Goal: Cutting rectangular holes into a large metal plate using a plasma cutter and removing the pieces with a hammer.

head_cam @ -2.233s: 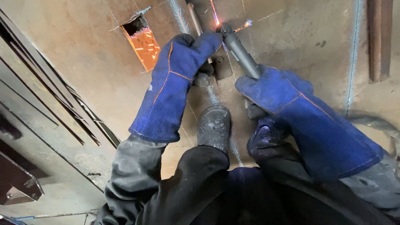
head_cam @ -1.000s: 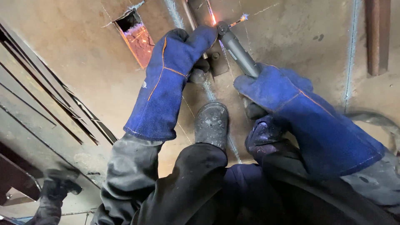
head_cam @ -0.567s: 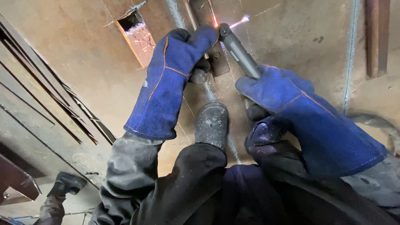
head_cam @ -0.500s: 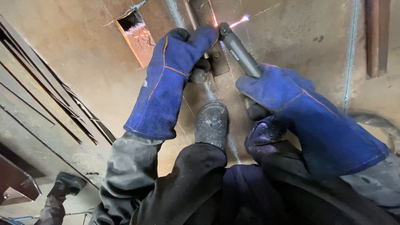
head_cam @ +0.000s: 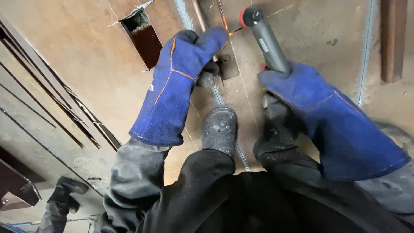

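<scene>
My right hand (head_cam: 310, 92), in a blue leather glove, grips the grey handle of a cutting torch (head_cam: 267, 36). The torch's red-ringed head is at the top, tilted toward a rusty steel plate (head_cam: 86, 64). A small orange spark (head_cam: 228, 30) shows just left of the head. My left hand (head_cam: 179, 73), also in a blue glove, lies over a thin metal bar (head_cam: 199, 13) on the plate. Its fingertips reach almost to the spark and its thumb is tucked against the bar.
A dark rectangular cut-out (head_cam: 144, 36) opens in the plate, left of my left hand. My two dark boots (head_cam: 220, 127) stand on the plate between my arms. A rusty bar (head_cam: 391, 39) runs along the top right. Another person's black-gloved hand (head_cam: 64, 194) is at the bottom left.
The bright sparks at the torch tip have shrunk to a faint streak. The orange glow in the cut-out has gone dark. Another person's gloved hand has come in at the bottom left.
</scene>
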